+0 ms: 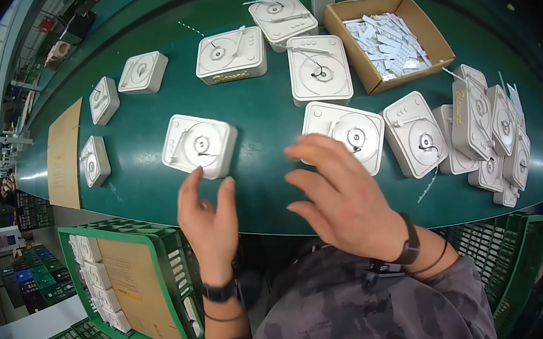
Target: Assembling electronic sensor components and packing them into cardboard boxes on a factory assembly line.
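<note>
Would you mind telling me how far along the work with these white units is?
Done: several white units lie spread on the green belt. In hand: the left hand touches the near unit; the right hand hovers open over another. Left: a pile at the right, more in the crate.

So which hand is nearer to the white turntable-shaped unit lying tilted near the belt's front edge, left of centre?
Left. The left hand has its fingertips at the white turntable-shaped unit, at its near edge. The right hand hovers farther right, over another unit.
</note>
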Demonstrator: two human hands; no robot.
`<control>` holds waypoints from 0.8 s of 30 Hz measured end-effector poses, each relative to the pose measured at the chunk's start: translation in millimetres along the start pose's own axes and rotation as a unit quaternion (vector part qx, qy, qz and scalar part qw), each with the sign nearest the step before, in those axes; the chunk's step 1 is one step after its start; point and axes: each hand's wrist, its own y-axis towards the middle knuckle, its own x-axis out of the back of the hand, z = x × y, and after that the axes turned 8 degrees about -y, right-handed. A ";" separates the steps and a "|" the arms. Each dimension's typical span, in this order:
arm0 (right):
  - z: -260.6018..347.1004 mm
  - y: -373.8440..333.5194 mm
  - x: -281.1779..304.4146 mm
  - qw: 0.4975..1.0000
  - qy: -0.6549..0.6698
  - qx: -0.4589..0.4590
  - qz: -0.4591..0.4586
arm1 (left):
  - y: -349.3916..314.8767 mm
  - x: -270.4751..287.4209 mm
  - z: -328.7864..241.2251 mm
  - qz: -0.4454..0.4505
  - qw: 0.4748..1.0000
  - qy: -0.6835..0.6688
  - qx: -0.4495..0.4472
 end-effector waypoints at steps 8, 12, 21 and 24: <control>14.6 -1.9 -38.4 0.959 0.273 -0.012 0.072 | -53.9 -2.1 -19.5 0.211 0.818 -0.517 0.138; 13.4 -6.1 -46.7 0.967 0.248 -0.007 0.059 | -55.0 -9.3 -22.4 0.195 0.864 -0.447 0.125; 9.1 7.7 -45.5 0.906 0.318 -0.229 0.160 | -44.7 10.5 -0.6 0.160 0.958 -0.126 -0.203; 8.7 19.9 -49.2 0.842 0.394 -0.303 0.208 | -34.1 11.7 11.5 0.085 0.945 -0.014 -0.316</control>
